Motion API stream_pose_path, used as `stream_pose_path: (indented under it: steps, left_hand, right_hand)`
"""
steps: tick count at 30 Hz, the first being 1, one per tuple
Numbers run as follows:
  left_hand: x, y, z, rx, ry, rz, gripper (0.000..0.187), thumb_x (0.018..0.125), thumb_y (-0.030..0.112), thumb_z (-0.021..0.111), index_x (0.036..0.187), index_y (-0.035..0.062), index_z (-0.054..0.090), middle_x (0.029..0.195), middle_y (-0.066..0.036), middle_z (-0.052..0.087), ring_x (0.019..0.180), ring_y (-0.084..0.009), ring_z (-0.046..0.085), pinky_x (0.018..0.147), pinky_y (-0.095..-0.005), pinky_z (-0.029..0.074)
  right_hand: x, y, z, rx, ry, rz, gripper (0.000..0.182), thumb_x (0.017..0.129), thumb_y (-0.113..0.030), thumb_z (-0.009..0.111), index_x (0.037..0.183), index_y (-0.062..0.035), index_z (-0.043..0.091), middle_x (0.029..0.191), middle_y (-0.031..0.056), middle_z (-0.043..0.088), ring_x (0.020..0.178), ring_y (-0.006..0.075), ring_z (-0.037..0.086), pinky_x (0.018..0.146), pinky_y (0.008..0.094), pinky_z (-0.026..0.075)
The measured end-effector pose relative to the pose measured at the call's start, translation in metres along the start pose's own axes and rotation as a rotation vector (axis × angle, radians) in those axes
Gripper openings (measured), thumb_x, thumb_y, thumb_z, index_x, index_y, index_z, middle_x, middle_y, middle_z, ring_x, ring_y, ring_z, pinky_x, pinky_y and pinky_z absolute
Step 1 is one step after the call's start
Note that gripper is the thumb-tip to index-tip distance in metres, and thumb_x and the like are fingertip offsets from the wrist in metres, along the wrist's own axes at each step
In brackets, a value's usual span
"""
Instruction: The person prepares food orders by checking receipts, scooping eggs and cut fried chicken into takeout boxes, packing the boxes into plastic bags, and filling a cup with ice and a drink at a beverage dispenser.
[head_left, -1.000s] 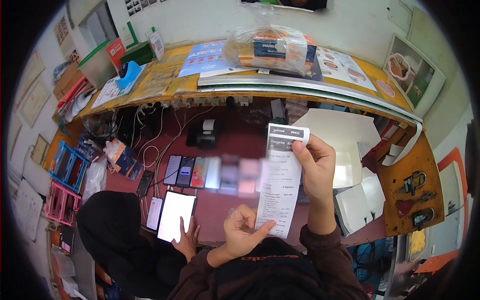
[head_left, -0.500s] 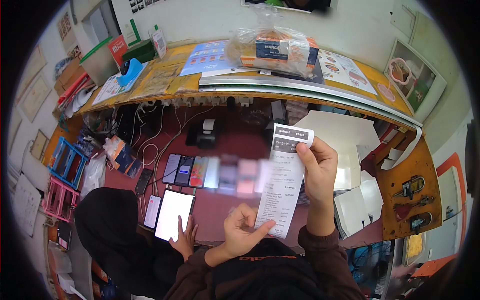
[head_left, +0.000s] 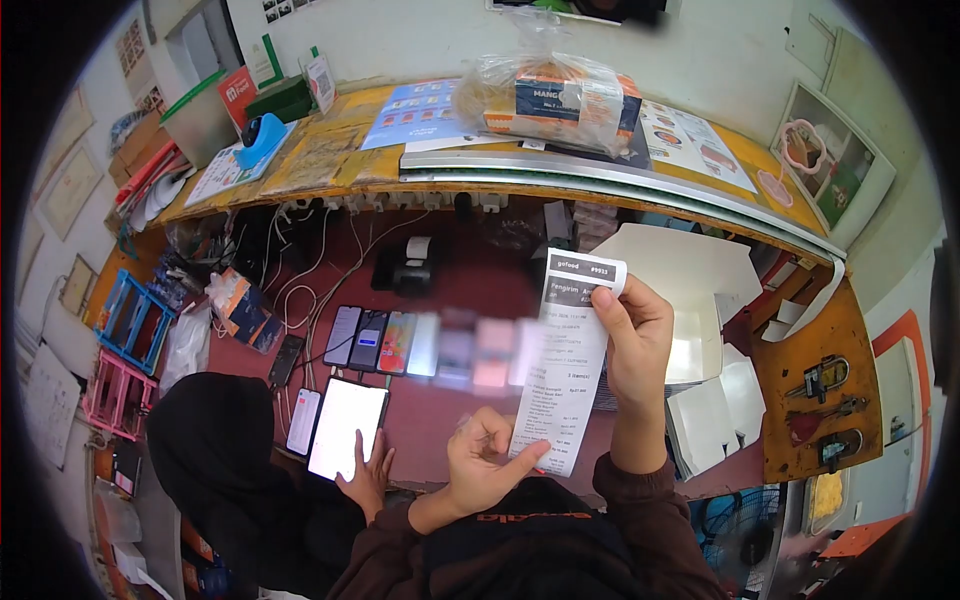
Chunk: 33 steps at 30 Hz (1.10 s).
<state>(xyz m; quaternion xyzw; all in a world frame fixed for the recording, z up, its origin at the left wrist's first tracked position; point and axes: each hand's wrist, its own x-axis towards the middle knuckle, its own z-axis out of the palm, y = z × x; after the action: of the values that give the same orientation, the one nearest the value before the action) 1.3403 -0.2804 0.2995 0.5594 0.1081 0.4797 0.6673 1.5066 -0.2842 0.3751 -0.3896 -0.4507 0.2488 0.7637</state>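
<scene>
A long white printed receipt (head_left: pixel 562 370) with dark header bands hangs upright in front of me. My right hand (head_left: pixel 636 335) grips its upper right edge, the thumb on the printed face and the fingers behind. Near its lower end is my left hand (head_left: pixel 490 462), with curled fingers and the thumb laid across the lower left edge of the paper. Behind the receipt, a row of phones lies on the dark red tabletop (head_left: pixel 440 285); the phones on the right are blurred. A black phone (head_left: pixel 369 342) shows a lit screen.
At left, a person in black (head_left: pixel 230 480) touches a white-screened tablet (head_left: pixel 348 430) with one hand. White boxes (head_left: pixel 690 330) stand at right. A small receipt printer (head_left: pixel 412 270) sits behind the phones. The raised shelf (head_left: pixel 330 150) bears a bagged box (head_left: pixel 570 100).
Almost nothing differs. The view has shifted very slightly, while both my hands and the receipt keep their places.
</scene>
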Motion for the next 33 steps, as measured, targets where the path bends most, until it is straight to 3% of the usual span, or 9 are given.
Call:
stream_pose_path:
  steps: [19,24,33]
  left_hand:
    - [0.002,-0.008,-0.014,0.089,-0.031,-0.019,0.034,0.074,-0.007,0.064,0.072,0.0066,0.033,0.09,-0.019,0.062,0.077,-0.0092,0.058,0.059,-0.0207,0.045]
    - [0.006,-0.004,-0.017,-0.137,-0.071,-0.038,0.027,0.078,-0.007,0.056,0.075,0.0059,0.032,0.093,-0.018,0.06,0.079,-0.0079,0.055,0.066,-0.0195,0.043]
    - [0.006,-0.011,-0.031,-0.123,-0.087,-0.027,0.025,0.076,-0.011,0.051,0.076,0.0057,0.032,0.09,-0.014,0.058,0.081,-0.0075,0.052,0.072,-0.0212,0.041]
  right_hand:
    - [0.006,0.01,0.002,-0.019,0.022,0.004,0.016,0.085,-0.009,0.056,0.091,0.0052,0.061,0.079,0.0067,0.063,0.07,0.0085,0.056,0.063,0.0203,0.044]
    - [0.011,0.017,0.004,-0.011,0.067,0.0,0.016,0.085,-0.01,0.056,0.088,0.0047,0.06,0.078,0.0059,0.062,0.069,0.0073,0.055,0.062,0.0194,0.043]
    - [0.016,0.026,0.009,-0.051,0.07,0.037,0.016,0.085,-0.011,0.057,0.088,0.004,0.061,0.077,0.0051,0.062,0.068,0.0066,0.054,0.062,0.019,0.042]
